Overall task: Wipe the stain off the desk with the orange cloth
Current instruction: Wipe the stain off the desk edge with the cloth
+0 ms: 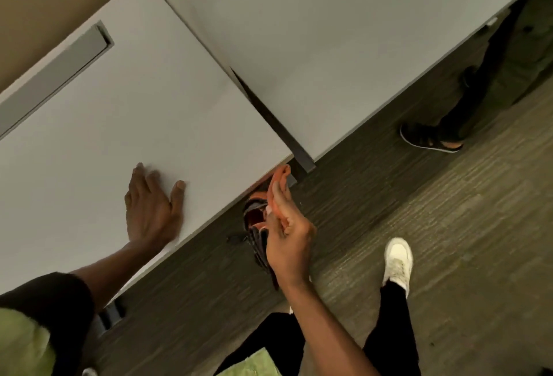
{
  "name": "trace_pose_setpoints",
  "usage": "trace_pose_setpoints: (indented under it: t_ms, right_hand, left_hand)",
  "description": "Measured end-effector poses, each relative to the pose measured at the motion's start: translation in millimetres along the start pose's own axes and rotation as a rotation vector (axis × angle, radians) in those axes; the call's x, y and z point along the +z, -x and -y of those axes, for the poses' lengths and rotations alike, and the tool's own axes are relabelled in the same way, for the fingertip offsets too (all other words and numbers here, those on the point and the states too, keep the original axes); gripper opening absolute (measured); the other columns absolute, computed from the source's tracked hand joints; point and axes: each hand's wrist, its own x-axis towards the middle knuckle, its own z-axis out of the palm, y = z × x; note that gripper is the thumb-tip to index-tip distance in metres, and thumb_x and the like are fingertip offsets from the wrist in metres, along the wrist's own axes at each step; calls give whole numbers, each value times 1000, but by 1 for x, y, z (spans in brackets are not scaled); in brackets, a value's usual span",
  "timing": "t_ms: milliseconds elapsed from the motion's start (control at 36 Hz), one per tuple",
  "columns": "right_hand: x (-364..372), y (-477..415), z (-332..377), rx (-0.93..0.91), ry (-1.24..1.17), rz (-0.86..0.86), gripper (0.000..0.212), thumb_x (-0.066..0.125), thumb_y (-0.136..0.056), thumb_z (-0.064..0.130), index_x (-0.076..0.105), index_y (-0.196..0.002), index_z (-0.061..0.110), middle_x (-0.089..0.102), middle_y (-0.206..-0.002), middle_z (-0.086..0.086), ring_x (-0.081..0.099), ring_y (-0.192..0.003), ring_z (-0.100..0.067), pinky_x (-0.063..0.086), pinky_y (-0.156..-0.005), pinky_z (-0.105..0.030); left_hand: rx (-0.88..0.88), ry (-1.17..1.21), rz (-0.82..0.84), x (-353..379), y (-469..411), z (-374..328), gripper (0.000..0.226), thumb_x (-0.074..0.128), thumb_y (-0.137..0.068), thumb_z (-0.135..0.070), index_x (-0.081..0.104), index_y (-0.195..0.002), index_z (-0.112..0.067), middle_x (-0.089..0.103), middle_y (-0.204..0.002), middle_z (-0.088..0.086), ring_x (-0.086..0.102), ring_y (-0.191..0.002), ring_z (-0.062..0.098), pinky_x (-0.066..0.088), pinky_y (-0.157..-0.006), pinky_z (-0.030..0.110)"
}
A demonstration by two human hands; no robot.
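Note:
The white desk (125, 112) fills the left of the view, and I can make out no stain on it. My left hand (152, 205) lies flat on the desk near its front edge, fingers spread, holding nothing. My right hand (284, 226) hovers just off the desk's front corner, above the floor. Its fingers are closed on the orange cloth (257, 226), which looks orange with dark stripes and hangs bunched behind and below the hand. The hand hides much of the cloth.
A second white desk (344, 46) stands to the right, with a grey divider (287, 133) between the two. A grey recessed slot (68, 61) sits at the left desk's back. Another person's sandalled foot (431, 137) and my white shoe (398, 262) are on the dark floor.

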Motion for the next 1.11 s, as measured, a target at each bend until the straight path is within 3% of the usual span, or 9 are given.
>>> trace_pose_setpoints:
  t_ms: [139,278,444,556,694,806,889,1000,1111]
  right_hand:
    - [-69,-37,-4,-26,32,38,61,59,-95,-19,57,-150,7,50,-161,-7,52,-135,17,51,-94,-2]
    - [-121,-82,-6,46,36,177,56,62,-98,-11,58,-149,13,54,-158,4,53,-133,16,58,-100,-19]
    - [-131,-126,-7,-119,38,464,59,65,-98,-8,55,-152,13,47,-164,-6,53,-130,19,60,-88,-12]
    - [-110,-141,-10,-186,67,589,69,65,-99,-6,45,-159,22,38,-170,-1,66,-131,-10,69,-74,-33]
    - [-82,-155,-11,-243,152,680,73,63,-100,-3,37,-163,26,30,-173,4,60,-140,-20,68,-85,-37]
    - [-67,-173,-10,-235,208,680,75,69,-98,-1,39,-160,27,47,-163,0,75,-113,-19,66,-86,-33]
    - [-54,-199,-8,-240,214,747,65,67,-101,5,43,-157,27,50,-158,3,71,-110,-3,60,-93,-21]
    - [-29,-239,0,-211,249,799,53,63,-105,11,49,-155,25,67,-143,-2,78,-90,-12,65,-92,-33]
    - [-22,-246,2,-117,244,832,56,63,-104,7,50,-155,26,67,-145,-3,75,-102,-7,62,-102,-39]
  left_hand:
    - [-18,85,-67,4,11,-87,74,31,-107,-70,42,-153,-13,25,-176,13,24,-163,36,25,-131,57]
    - [1,140,-69,10,1,-160,60,37,-110,-66,41,-149,-21,29,-172,9,30,-159,33,26,-129,52]
    - [-334,137,-167,26,-21,-183,77,33,-104,-77,39,-149,-15,41,-160,11,41,-150,33,38,-124,59]
    - [-335,119,-241,34,-21,-179,73,27,-101,-83,42,-140,-23,47,-152,6,47,-141,29,43,-118,55]
    - [-329,137,-262,37,-20,-179,75,24,-101,-82,44,-139,-21,48,-148,7,48,-138,28,44,-115,52]
    - [-331,114,-233,40,-20,-179,74,29,-105,-76,42,-148,-18,43,-159,9,42,-149,30,39,-122,55]
    - [-325,80,-220,44,-19,-176,71,33,-108,-71,40,-153,-17,39,-165,9,38,-154,31,37,-124,58]
    - [-318,83,-226,44,-19,-175,77,28,-106,-76,41,-154,-17,36,-168,8,33,-157,30,33,-127,54]
    - [-314,84,-221,43,-19,-176,81,24,-105,-79,42,-153,-17,35,-169,8,31,-158,29,32,-127,54]
